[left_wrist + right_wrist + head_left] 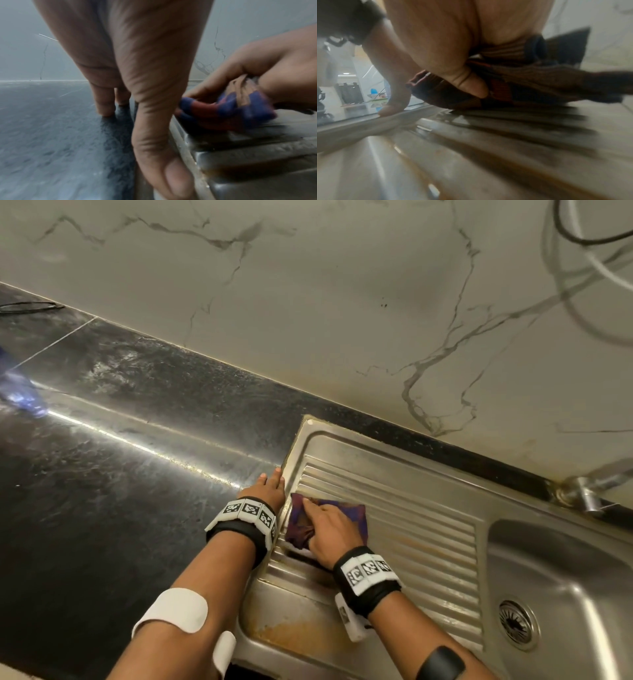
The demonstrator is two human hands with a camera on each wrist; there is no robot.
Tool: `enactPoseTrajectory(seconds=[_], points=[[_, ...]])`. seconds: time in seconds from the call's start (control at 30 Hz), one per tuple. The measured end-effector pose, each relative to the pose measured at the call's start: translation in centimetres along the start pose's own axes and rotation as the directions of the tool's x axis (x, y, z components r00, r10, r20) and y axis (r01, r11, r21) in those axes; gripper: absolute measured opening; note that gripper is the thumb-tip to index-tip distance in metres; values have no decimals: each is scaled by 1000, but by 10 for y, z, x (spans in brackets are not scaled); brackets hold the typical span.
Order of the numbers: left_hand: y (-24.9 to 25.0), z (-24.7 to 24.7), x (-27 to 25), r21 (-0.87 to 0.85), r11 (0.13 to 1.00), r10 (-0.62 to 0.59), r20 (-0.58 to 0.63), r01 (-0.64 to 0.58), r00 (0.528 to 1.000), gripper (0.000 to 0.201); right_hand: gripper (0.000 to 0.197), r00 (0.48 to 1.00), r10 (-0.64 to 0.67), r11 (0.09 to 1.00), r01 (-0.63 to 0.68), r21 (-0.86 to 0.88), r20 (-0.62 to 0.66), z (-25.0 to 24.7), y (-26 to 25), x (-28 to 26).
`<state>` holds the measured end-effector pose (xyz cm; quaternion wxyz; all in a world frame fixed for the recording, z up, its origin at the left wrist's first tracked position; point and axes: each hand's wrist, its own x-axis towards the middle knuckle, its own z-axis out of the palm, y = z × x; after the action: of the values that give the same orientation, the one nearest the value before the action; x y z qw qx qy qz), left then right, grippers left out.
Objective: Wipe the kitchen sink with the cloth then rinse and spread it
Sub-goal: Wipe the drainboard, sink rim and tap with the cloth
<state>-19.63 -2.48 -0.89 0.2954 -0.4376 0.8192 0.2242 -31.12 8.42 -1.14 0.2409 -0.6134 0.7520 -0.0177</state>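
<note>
On the ribbed draining board of the stainless-steel kitchen sink point(428, 546), near its left rim: a bunched cloth of dark red and blue checks point(327, 517), crumpled into folds, one flap spread flat toward the wall, a paler brown ribbed side showing from the wrist views point(530, 79). Pressed down onto the ribs by the right hand point(334, 530), grip clenched round the gathered fabric, thumb tucked into a fold. Just beside it, the left hand point(267, 486), grip released, fingers straight, fingertips point(105, 109) touching the black speckled stone bench point(102, 474) and thumb lying along the sink's rim. Holding nothing.

Steel dull and streaked, rust-brown staining at the near corner of the draining board and along the grooves. Round drain strainer point(515, 623) in the basin to the right; chrome tap base point(582, 491) at the back edge. Behind, a pale marble-veined wall point(308, 302) with grime along the joint above the sink, and looping black and white cables point(589, 241) at upper right. Bright streak of reflected light across the bench; blurred blue object point(20, 392) at far left, not identifiable.
</note>
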Motion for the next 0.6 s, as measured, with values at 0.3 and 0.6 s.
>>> enactPoseTrajectory(seconds=[0.3, 0.6], points=[[4, 2, -2, 29, 1000, -4, -10, 4, 1000, 74, 49, 1000, -6, 988, 3, -153, -19, -6, -8, 2], [1, 3, 3, 58, 998, 18, -35, -16, 999, 86, 54, 999, 4, 985, 4, -174, 49, -4, -4, -7]])
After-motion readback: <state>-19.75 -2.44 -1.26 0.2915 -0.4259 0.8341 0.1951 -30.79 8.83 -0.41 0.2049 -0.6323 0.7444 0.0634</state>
